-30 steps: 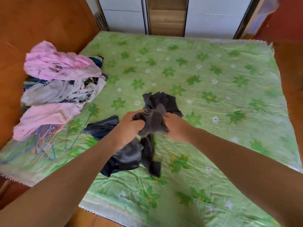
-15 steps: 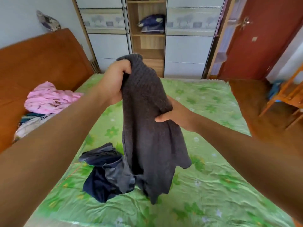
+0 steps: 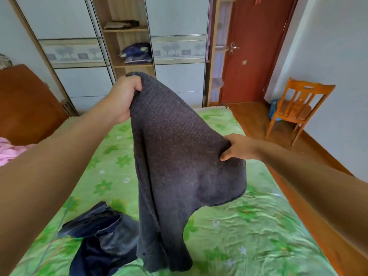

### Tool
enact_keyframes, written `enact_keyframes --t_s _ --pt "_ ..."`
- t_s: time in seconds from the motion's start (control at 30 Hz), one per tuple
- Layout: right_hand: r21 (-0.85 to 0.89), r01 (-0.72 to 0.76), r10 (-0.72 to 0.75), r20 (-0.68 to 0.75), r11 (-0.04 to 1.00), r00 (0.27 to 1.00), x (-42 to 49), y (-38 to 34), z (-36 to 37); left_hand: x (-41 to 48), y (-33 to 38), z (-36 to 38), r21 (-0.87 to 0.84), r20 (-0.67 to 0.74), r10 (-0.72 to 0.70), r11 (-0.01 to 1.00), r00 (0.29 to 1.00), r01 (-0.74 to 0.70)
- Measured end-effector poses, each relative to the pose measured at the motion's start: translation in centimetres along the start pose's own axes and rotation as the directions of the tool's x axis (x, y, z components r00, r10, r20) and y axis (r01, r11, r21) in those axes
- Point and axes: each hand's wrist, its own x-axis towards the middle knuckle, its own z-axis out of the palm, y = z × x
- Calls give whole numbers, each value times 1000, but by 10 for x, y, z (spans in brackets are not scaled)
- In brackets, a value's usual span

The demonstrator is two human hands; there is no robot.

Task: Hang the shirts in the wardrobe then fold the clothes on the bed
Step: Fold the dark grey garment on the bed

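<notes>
- While it hangs over the middle of the bed (image 3: 249, 236), the grey knitted garment (image 3: 179, 156) is held up in the air by both hands and spread between them.
- The left hand (image 3: 123, 98) is the higher one; its fingers are curled tightly round the garment's top edge, towards the far end of the bed.
- The right hand (image 3: 239, 148) is lower and nearer the bed's right edge; it pinches a fold of the knit between thumb and curled fingers.
- The garment's long lower end drops towards the near edge of the bed; whether it touches the sheet cannot be told.
- Dark blue clothes (image 3: 99, 236) lie crumpled on the green flowered sheet near the near left corner, just beside the hanging end.
- A pink garment (image 3: 10, 150) shows at the bed's left edge, by the wooden headboard (image 3: 25, 108).
- Beyond the far edge stands the wardrobe (image 3: 79, 80), with a blue bundle (image 3: 136, 53) on an open middle shelf.
- A red door (image 3: 253, 56) and a wooden chair (image 3: 296, 108) stand past the far right corner.
</notes>
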Motion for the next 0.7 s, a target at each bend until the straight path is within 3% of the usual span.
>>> enact_keyframes --t_s 0.07,0.2,0.43,0.6,0.7 --pt "-67 -31 27 -64 997 998 2 25 -9 5 -5 7 71 -10 33 997 999 -32" --pt "0 -61 59 -231 998 971 3 70 -38 20 -16 16 282 -95 61 959 994 -32" --pt "-230 -19 -46 -277 973 960 17 136 -89 32 -38 30 665 -60 63 747 996 -7" --pt "-211 -36 -64 -448 977 892 25 162 -113 31 -61 37 625 -83 -17 778 996 65" --pt "-329 -92 -81 -476 940 876 27 162 -144 32 -56 44 557 -102 -5 828 995 61"
